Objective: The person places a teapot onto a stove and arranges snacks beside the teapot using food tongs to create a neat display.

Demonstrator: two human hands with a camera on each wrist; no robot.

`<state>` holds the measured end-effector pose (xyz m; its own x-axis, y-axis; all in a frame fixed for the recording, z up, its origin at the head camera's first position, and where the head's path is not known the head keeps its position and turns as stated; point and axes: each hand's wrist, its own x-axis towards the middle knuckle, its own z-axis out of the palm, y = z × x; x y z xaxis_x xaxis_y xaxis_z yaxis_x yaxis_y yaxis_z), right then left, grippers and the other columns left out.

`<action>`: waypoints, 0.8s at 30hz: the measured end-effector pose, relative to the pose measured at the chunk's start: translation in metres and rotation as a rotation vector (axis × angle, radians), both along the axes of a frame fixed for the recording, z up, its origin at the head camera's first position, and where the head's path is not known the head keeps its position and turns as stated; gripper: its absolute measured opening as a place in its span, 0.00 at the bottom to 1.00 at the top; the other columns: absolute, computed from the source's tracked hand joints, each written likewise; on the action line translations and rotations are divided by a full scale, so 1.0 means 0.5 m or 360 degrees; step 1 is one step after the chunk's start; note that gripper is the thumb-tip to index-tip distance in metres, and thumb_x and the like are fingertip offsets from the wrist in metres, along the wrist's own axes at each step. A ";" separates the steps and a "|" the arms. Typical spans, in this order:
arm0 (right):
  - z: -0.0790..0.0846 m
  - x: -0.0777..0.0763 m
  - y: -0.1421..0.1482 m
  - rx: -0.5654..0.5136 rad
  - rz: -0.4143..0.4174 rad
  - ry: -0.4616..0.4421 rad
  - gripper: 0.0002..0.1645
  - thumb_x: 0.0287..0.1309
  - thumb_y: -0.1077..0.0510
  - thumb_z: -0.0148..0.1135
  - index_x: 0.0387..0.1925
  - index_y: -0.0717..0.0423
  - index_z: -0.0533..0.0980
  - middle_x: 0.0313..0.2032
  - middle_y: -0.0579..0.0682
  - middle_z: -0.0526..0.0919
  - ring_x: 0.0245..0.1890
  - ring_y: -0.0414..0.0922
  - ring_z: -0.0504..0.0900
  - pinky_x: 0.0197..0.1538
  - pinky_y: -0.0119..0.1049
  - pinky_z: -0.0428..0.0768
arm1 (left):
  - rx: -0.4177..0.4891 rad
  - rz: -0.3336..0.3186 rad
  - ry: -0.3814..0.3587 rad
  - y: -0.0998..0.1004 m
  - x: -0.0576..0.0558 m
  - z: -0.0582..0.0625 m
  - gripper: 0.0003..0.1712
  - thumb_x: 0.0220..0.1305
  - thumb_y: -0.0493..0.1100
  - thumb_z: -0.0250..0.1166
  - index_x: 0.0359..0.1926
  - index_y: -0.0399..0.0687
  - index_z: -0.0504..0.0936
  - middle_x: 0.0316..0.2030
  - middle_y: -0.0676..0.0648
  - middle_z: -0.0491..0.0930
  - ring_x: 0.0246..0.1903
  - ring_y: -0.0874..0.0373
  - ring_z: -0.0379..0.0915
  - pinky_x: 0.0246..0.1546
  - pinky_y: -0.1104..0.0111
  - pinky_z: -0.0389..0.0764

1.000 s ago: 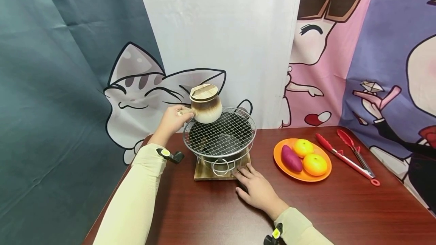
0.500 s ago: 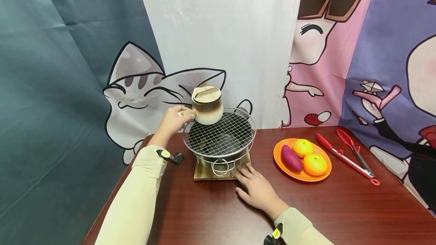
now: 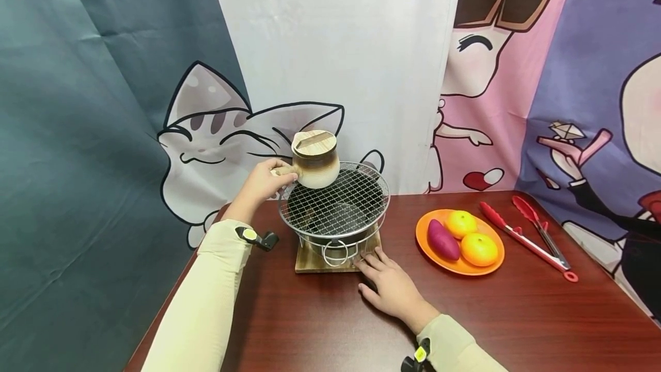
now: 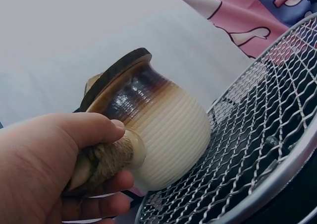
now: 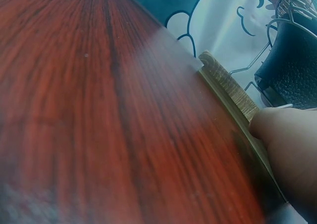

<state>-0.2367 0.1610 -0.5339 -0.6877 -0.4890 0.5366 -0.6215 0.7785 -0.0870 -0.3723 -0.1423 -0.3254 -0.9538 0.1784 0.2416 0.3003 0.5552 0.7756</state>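
My left hand (image 3: 264, 181) grips the twine-wrapped handle (image 4: 111, 159) of a small ceramic pot (image 4: 168, 130), cream below and dark brown at the neck. A pale wooden lid (image 3: 314, 143) covers the pot. The pot sits at the back left of a round wire grill rack (image 3: 341, 211), close over the mesh. Beneath the rack is a dark brazier (image 5: 292, 60) on a wooden board (image 3: 310, 263). My right hand (image 3: 389, 289) lies with its fingers spread at the board's front right corner, fingertips on its edge.
An orange plate (image 3: 424, 254) with a purple sweet potato (image 3: 443, 240) and two oranges (image 3: 479, 249) stands to the right. Beyond it lie red-tipped tongs (image 3: 534, 245). A printed curtain (image 3: 351, 62) hangs right behind the table's back edge.
The pot has shifted slightly right and downward in the left hand, its lid turning a little. The right hand has stayed in place.
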 end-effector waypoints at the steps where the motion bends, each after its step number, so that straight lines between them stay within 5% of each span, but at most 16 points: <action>1: 0.000 0.000 0.000 0.0000 0.0000 0.0000 0.31 0.58 0.47 0.69 0.62 0.52 0.79 0.58 0.58 0.81 0.64 0.68 0.73 0.65 0.58 0.72 | -0.0008 0.0000 -0.0001 0.000 0.000 0.001 0.21 0.61 0.49 0.71 0.49 0.40 0.81 0.32 0.43 0.83 0.25 0.48 0.80 0.26 0.59 0.82; 9: -0.002 -0.002 0.000 0.0007 -0.0007 -0.0001 0.31 0.58 0.46 0.69 0.62 0.52 0.79 0.59 0.57 0.81 0.64 0.68 0.72 0.66 0.58 0.71 | -0.0097 0.0016 -0.0021 -0.002 0.007 0.014 0.28 0.61 0.51 0.71 0.57 0.40 0.77 0.39 0.40 0.82 0.30 0.53 0.77 0.28 0.67 0.77; 17: -0.003 -0.002 0.000 0.0003 -0.0006 0.0000 0.32 0.57 0.47 0.69 0.62 0.52 0.79 0.59 0.57 0.81 0.64 0.68 0.72 0.66 0.58 0.71 | -0.0126 0.0038 -0.0071 0.011 0.022 0.049 0.39 0.61 0.55 0.70 0.68 0.44 0.69 0.60 0.35 0.74 0.52 0.41 0.78 0.49 0.52 0.80; 24: -0.003 0.000 0.000 -0.0006 -0.0006 -0.0009 0.32 0.57 0.47 0.69 0.62 0.52 0.79 0.59 0.58 0.81 0.64 0.68 0.72 0.66 0.58 0.71 | -0.0326 0.0089 0.0118 0.033 0.032 0.080 0.47 0.58 0.59 0.72 0.73 0.48 0.65 0.66 0.35 0.70 0.62 0.39 0.70 0.59 0.45 0.74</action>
<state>-0.2369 0.1611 -0.5352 -0.6926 -0.4844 0.5345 -0.6180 0.7806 -0.0935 -0.3562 -0.1257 -0.2855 -0.9445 0.1785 0.2758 0.3170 0.7161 0.6219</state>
